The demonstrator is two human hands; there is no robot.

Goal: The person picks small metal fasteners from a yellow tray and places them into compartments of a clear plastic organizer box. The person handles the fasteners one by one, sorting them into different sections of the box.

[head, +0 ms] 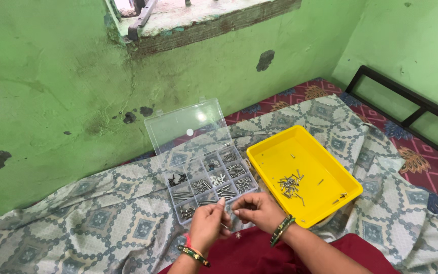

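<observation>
My left hand (208, 224) and my right hand (257, 209) meet just in front of a clear plastic organizer box (207, 183). The fingers of both hands pinch something small between them; it is too small to tell what it is. The box has several compartments with screws and small metal parts, and its clear lid (188, 128) stands open toward the wall. To the right sits a yellow tray (325, 157) with a loose pile of screws (290, 184). Both wrists wear bangles.
Everything lies on a patterned grey-blue cloth (92, 218) spread over a bed. A green wall (51, 86) stands close behind. A black metal bed frame (406, 96) runs along the right. Red fabric (259, 253) covers my lap.
</observation>
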